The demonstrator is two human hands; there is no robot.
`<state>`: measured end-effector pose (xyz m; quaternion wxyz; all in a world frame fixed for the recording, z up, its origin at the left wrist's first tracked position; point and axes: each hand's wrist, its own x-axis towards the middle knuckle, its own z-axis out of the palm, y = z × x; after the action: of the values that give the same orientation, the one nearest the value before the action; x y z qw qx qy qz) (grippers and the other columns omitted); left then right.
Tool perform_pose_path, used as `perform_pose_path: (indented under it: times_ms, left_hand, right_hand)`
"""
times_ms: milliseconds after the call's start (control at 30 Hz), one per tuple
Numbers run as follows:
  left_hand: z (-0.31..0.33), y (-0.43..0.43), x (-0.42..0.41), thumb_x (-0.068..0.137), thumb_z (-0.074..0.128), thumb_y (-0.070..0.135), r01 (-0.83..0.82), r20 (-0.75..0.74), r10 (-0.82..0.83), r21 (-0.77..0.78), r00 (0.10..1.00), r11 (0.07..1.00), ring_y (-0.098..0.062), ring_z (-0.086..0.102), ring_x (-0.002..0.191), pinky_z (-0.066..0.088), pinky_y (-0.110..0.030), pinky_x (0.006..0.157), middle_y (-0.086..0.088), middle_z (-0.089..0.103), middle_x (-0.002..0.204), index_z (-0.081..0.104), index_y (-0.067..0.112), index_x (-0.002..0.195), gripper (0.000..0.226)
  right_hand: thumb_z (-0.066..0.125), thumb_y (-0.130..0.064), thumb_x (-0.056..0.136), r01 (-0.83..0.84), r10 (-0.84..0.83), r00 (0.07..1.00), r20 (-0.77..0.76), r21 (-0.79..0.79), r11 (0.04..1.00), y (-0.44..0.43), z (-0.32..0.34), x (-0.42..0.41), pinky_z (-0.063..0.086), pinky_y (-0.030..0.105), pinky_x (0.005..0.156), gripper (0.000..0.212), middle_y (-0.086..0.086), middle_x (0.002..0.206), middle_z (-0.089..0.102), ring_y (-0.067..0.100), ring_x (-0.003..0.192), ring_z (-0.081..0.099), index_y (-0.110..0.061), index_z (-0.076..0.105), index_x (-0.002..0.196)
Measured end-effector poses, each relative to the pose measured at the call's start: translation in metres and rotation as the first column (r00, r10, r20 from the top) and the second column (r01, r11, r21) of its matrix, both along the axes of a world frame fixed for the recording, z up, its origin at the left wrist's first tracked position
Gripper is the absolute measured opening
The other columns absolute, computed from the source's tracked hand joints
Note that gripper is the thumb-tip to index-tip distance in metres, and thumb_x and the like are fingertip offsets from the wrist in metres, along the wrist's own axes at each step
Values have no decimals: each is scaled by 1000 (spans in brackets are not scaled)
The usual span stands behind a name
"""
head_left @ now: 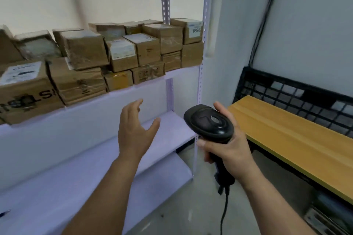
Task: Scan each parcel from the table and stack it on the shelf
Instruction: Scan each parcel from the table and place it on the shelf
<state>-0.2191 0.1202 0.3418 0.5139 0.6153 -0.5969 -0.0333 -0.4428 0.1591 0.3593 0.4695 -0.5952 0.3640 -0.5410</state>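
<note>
— So, what are the hands doing?

— Well, the right hand (227, 147) is gripping a black barcode scanner (209, 123) by its handle, fingers wrapped tight around it, the scanner's head tilting up towards the camera. Its cable (224, 210) is hanging down below the wrist.

— And the other one?

— The left hand (133, 129) is hovering empty in front of the shelf (149, 85), fingers spread loose and thumb out, touching nothing.

— Where are the parcels sitting?

— The cardboard parcels (95, 59) are lying stacked two high along the middle board of the shelf, packed side by side up to the right-hand post. One at the far right end is showing a white label (195, 29) reading 0836. The board beneath them is lying bare.

— Is the table showing?

— A yellow wooden table (286, 139) is standing to the right, just beside the scanner hand, with a black wire grid (305, 99) leaning behind it against the wall
</note>
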Motion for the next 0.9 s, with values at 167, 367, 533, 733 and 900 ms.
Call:
perform_pose_path:
  times_ms: [167, 367, 533, 733, 900]
  left_hand:
    - [-37, 20, -81, 82, 75, 25, 78, -85, -66, 148, 994, 986, -24, 46, 122, 40, -40, 102, -6, 45, 133, 42, 12, 140, 68]
    - [-61, 42, -178, 81, 76, 23, 236, -50, -230, 189, 972, 953, -24, 48, 120, 42, -38, 97, 0, 45, 126, 46, 10, 136, 64]
    - [-67, 56, -261, 80, 77, 22, 369, -32, -370, 176, 929, 912, -26, 48, 114, 42, -38, 96, -1, 44, 117, 47, 8, 134, 63]
    - [-69, 72, -344, 82, 75, 27, 501, -58, -500, 188, 864, 845, -16, 46, 117, 34, -23, 93, 3, 42, 124, 43, 14, 138, 66]
    - [-73, 73, -395, 82, 74, 31, 593, -54, -596, 197, 802, 780, -17, 45, 120, 41, -35, 100, 3, 42, 128, 41, 17, 140, 68]
  right_hand:
    - [81, 0, 66, 86, -86, 996, -22, 27, 996, 33, -21, -63, 53, 34, 47, 92, 11, 108, 66, 25, 58, 64, -49, 43, 134]
    - [81, -5, 66, 195, -193, 980, -47, 42, 980, 77, -35, -146, 51, 35, 46, 90, 10, 106, 66, 25, 52, 61, -54, 44, 131]
    - [82, 1, 69, 331, -328, 941, -84, 31, 943, 112, -37, -213, 52, 32, 46, 91, 11, 110, 64, 20, 55, 62, -44, 40, 136]
    - [83, -12, 64, 463, -459, 885, -79, 39, 886, 149, -40, -278, 52, 31, 48, 89, 14, 113, 63, 17, 59, 64, -59, 44, 129]
    - [84, -26, 58, 561, -559, 827, -56, 45, 826, 171, -43, -318, 52, 33, 48, 87, 20, 111, 62, 20, 55, 64, -60, 44, 128]
